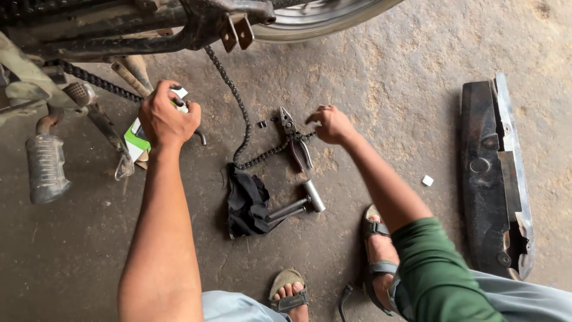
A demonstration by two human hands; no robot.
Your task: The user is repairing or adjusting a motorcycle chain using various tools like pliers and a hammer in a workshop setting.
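My left hand (167, 119) is closed over a small green and white box (138, 140) lying on the concrete floor under the motorcycle frame (119, 30). My right hand (330, 124) pinches the loose end of the drive chain (244, 134), which hangs down from the frame and curls across the floor. Pliers (295, 137) lie on the floor right beside that chain end. Two small black chain pieces (262, 124) sit just left of the pliers.
A black rag (245, 203) and a small hammer (298, 206) lie near my feet. A black chain cover (494, 179) rests on the floor at right. The exhaust (44, 167), footpeg and rear wheel rim (316, 21) are at the left and top.
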